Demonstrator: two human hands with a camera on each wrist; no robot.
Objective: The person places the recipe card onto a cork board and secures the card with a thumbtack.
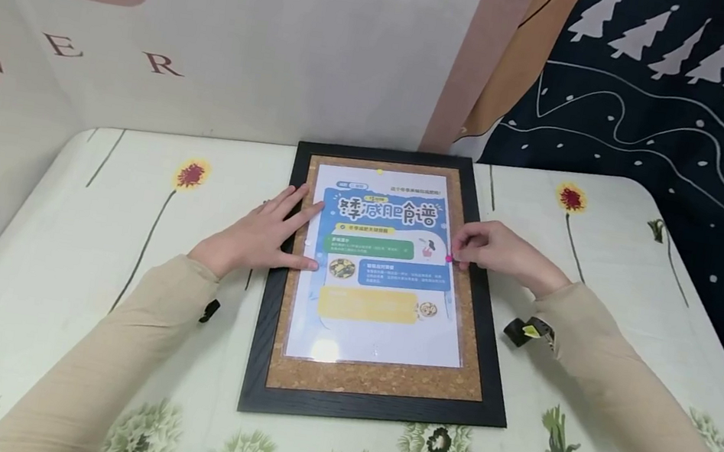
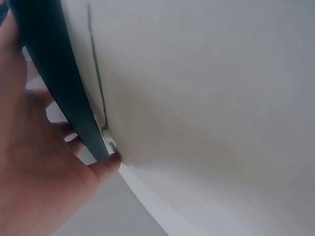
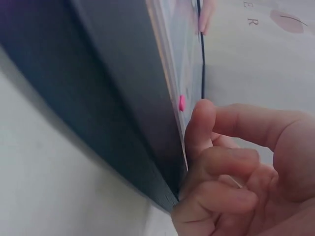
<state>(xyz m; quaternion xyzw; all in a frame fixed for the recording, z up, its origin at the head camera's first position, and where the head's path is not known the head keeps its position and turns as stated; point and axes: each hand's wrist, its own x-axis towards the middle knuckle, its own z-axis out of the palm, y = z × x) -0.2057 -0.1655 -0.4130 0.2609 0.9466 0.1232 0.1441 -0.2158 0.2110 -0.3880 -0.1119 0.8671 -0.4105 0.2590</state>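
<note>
A laminated sheet (image 1: 374, 340) with colourful printing lies on a cork board (image 1: 382, 378) in a black frame (image 1: 371, 406). My left hand (image 1: 264, 231) rests over the frame's left side, fingers spread, with fingertips and thumb on the sheet's left edge. In the left wrist view its fingers reach across the black frame edge (image 2: 59, 73). At the sheet's right edge sits a pink pushpin (image 1: 448, 259). Beside it is my right hand (image 1: 490, 250), fingers curled over the frame's right side. The right wrist view shows the pushpin (image 3: 182, 103) just off the fingertips, with nothing gripped.
A yellow pushpin (image 1: 379, 172) is at the sheet's top edge. The board lies on a table with a flowered cloth (image 1: 126, 370). Behind stand a pale printed backdrop (image 1: 291, 38) and a dark one with white trees (image 1: 684, 109).
</note>
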